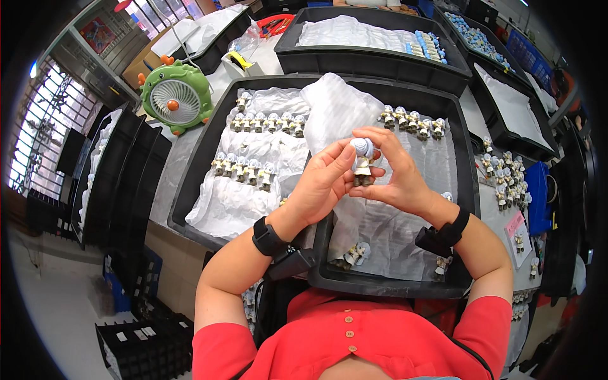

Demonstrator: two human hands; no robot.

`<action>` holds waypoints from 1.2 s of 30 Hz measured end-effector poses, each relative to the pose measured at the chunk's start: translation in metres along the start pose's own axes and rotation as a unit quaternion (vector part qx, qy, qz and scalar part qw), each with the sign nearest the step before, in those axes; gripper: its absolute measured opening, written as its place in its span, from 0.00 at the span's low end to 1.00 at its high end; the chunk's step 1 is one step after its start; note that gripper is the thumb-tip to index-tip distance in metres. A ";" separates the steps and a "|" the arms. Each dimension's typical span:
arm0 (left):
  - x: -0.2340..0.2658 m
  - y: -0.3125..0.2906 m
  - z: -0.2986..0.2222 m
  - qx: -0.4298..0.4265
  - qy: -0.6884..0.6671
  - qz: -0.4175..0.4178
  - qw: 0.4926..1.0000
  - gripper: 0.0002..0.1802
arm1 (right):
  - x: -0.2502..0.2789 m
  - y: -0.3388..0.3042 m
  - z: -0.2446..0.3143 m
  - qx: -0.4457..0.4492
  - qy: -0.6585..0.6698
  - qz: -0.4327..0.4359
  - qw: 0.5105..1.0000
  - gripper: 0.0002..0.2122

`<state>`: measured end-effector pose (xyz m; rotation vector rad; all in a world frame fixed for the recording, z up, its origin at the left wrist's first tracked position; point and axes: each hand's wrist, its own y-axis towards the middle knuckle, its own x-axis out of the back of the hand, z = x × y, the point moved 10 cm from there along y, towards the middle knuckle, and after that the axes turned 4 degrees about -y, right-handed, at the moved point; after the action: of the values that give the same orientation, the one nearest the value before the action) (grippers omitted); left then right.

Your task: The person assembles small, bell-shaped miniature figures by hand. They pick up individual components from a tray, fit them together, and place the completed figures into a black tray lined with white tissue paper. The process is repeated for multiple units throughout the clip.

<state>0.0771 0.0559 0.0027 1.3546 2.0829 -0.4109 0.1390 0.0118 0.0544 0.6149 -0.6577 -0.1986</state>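
Note:
Between my two hands, above the trays, is a small figurine with pale blue hair, a cream-white outfit and a dark base. It stands upright. My left hand grips it from the left, thumb against its side and fingers behind it. From the right, my right hand curves round it, fingertips at its head and thumb near its base. Below lies a black tray lined with white sheeting. Similar figurines stand in rows at its left, another group at its back right, and one lies near the front.
A green animal-shaped fan stands at the left beside the tray. Behind is another black tray with blue-topped pieces. To the right, several loose figurines crowd the table near a blue bin. Stacked black trays rise at the left.

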 end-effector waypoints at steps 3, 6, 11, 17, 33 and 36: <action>0.002 0.000 -0.001 0.000 0.020 -0.003 1.000 0.26 | -0.001 0.000 -0.002 0.000 0.013 0.007 1.000 0.34; 0.003 0.000 -0.001 0.001 0.023 -0.008 1.000 0.26 | -0.002 0.001 -0.003 -0.004 0.027 0.015 1.000 0.34; 0.004 0.000 -0.002 -0.001 0.023 -0.011 1.000 0.27 | -0.003 0.001 -0.004 -0.011 0.044 0.027 0.999 0.34; 0.003 0.000 -0.002 0.000 0.029 -0.015 0.999 0.27 | -0.005 0.000 -0.006 -0.019 0.056 0.036 0.998 0.35; -0.004 0.000 -0.006 -0.007 -0.001 0.024 1.000 0.26 | -0.002 0.000 -0.004 -0.018 0.060 0.018 0.998 0.35; -0.005 0.000 -0.006 -0.007 -0.014 0.030 0.999 0.25 | -0.002 0.000 -0.005 -0.022 0.067 0.015 0.997 0.35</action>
<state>0.0770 0.0559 0.0108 1.3921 2.0135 -0.3881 0.1409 0.0146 0.0501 0.5707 -0.5324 -0.1414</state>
